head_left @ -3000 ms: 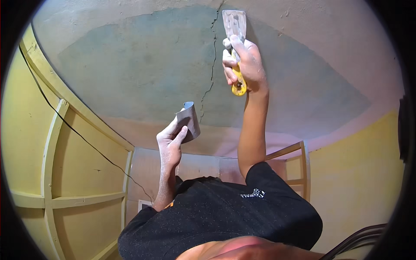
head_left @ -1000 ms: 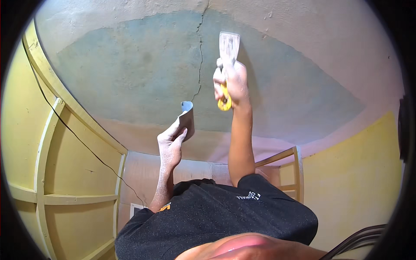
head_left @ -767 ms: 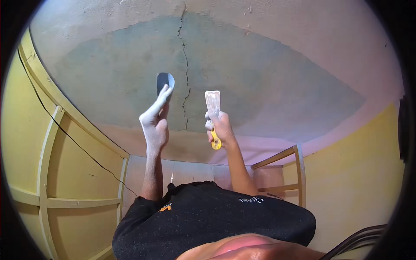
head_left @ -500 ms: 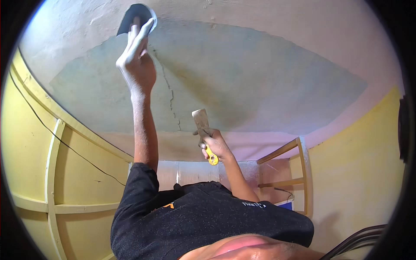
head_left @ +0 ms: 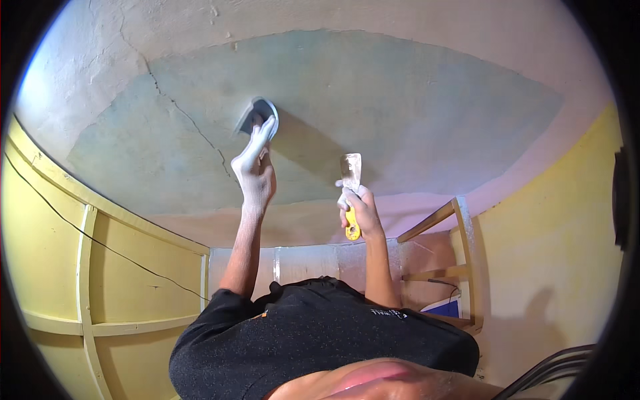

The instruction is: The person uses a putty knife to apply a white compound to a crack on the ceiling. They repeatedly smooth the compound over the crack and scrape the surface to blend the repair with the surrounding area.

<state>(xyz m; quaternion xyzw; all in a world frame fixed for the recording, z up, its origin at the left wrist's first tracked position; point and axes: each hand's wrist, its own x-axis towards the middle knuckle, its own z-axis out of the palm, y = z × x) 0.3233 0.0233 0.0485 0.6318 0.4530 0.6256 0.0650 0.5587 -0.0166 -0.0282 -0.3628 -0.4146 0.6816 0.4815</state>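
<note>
My left hand (head_left: pixel 255 173), coated in pale dust, grips a grey, curved, cup-like piece (head_left: pixel 270 110) with a thin rim. The piece is up by the broad grey-green patch (head_left: pixel 400 113) of a plastered surface; whether it touches cannot be told. My right hand (head_left: pixel 360 205) is closed round a putty knife (head_left: pixel 351 167) with a yellow handle. Its blade points upward, smeared with whitish material, and looks apart from the surface. A jagged crack (head_left: pixel 190 121) runs through the patch, left of my left hand.
Pinkish plaster (head_left: pixel 467 40) surrounds the patch. Yellow panels with battens (head_left: pixel 83 267) and a dark cable (head_left: pixel 100 237) line the left. A wooden frame (head_left: pixel 470 260) stands at the right beside a yellow wall (head_left: pixel 547 247). Dark cables (head_left: pixel 553 370) bend in at the lower right.
My left hand has moved with the grey piece from the patch's far edge, nearer and across to the right of the crack. The putty knife appears farther right and more upright. The view has shifted.
</note>
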